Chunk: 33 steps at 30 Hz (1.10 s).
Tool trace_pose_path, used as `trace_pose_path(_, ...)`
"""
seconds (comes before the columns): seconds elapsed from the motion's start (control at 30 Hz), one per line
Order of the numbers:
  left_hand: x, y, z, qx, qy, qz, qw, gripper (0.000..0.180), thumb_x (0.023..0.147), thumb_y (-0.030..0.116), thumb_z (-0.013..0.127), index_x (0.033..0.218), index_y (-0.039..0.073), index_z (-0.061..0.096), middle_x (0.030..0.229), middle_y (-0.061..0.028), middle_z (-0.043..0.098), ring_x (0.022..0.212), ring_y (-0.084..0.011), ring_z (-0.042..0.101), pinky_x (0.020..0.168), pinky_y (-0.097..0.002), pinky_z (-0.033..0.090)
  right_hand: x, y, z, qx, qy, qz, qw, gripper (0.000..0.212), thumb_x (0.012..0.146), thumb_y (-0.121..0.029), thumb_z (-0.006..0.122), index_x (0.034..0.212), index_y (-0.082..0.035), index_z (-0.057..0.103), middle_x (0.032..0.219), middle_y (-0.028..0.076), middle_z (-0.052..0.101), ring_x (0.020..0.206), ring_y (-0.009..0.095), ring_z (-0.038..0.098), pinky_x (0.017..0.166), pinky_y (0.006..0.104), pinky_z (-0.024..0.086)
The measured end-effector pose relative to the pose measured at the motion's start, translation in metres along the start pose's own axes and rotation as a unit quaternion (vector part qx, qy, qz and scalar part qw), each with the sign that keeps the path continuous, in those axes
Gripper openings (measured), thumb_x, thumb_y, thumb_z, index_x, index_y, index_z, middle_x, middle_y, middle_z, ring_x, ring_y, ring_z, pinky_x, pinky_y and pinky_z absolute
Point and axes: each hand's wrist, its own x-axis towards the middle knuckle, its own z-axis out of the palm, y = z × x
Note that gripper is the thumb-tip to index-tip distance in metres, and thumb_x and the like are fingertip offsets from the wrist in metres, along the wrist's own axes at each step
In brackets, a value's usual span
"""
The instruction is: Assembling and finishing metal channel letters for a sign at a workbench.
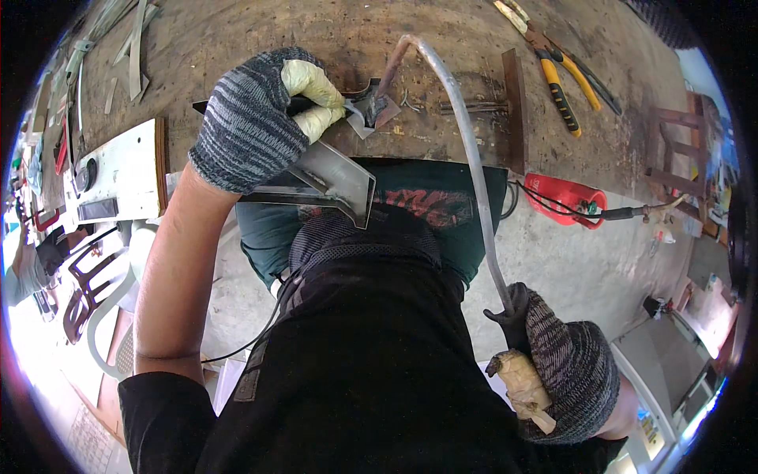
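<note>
My left hand (257,114), in a grey knit glove with pale fingertips, grips a dark handle and presses on small metal pieces (371,110) at the near edge of the scorched workbench (316,39). A steel angle bracket (335,182) hangs off the bench edge just below that hand. My right hand (553,359), also gloved, is low at the right and holds the end of a long curved grey rod (466,150). The rod's rusty tip (392,71) touches the small metal pieces.
Yellow-handled pliers (564,79) lie on the bench at the upper right, next to a flat steel bar (515,107). A red box with cables (564,199) sits on the concrete floor. A white panel (118,170) and metal strips (134,47) are at the left.
</note>
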Motion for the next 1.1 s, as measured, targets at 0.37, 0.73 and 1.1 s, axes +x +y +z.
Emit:
trace_pose_path(0.37,-0.002,-0.004,0.0,0.009,-0.006,-0.013,1.0,0.012,0.079,0.005,0.081,0.091,0.004,0.076,0.087,-0.0112,0.073,0.078,-0.0241,0.071,0.074,-0.0339,0.057,0.001,0.003,-0.003,-0.005,-0.019,0.002,1.0,0.071,0.08,-0.037,0.08,0.138,-0.002,0.06,0.113,0.015,0.073,0.093,0.029,0.072,0.084,0.0393,0.054)
trace_pose_path(0.73,-0.001,-0.002,0.001,-0.005,-0.007,-0.032,0.999,0.012,0.079,0.005,0.083,0.089,0.004,0.076,0.085,-0.0102,0.072,0.077,-0.0207,0.07,0.072,-0.0323,0.057,-0.001,0.014,-0.012,-0.004,-0.029,-0.001,1.0,0.072,0.08,-0.038,0.08,0.139,-0.002,0.059,0.112,0.015,0.073,0.093,0.028,0.072,0.084,0.0393,0.054)
trace_pose_path(1.1,-0.002,-0.002,0.001,0.004,-0.018,-0.049,0.999,0.012,0.08,0.007,0.084,0.088,0.004,0.076,0.084,-0.0085,0.071,0.076,-0.0184,0.07,0.071,-0.0317,0.056,0.001,0.022,-0.02,0.0,-0.04,-0.013,0.999,0.073,0.08,-0.038,0.08,0.14,-0.002,0.058,0.111,0.015,0.073,0.093,0.028,0.072,0.085,0.0394,0.055)
